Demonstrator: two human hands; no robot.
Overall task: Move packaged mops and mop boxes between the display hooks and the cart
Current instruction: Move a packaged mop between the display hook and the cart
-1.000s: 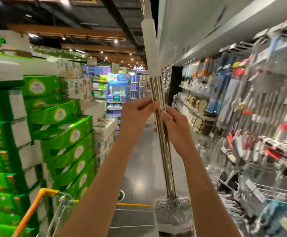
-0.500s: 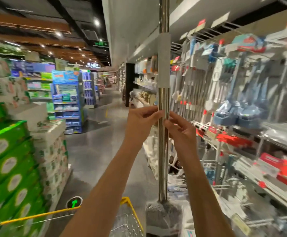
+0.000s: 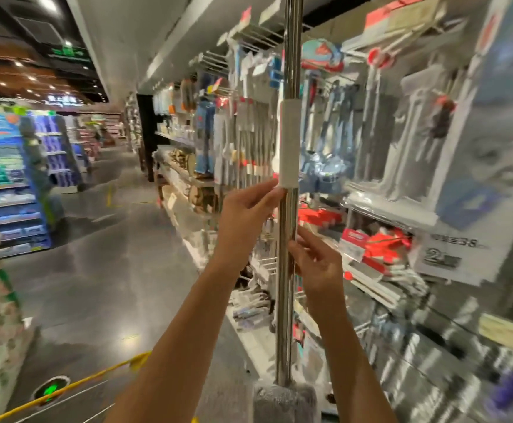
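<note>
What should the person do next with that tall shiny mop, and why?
Probably swing the mop right toward the display hooks. It stands upright, grey head low, with the left hand and right hand pinching its steel pole, and the hanging mops are close on that side, the cart rim behind.

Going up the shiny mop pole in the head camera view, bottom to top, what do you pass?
Grey fluffy mop head → right hand on the shiny metal pole → left hand → white paper sleeve wrapped round the pole.
</note>
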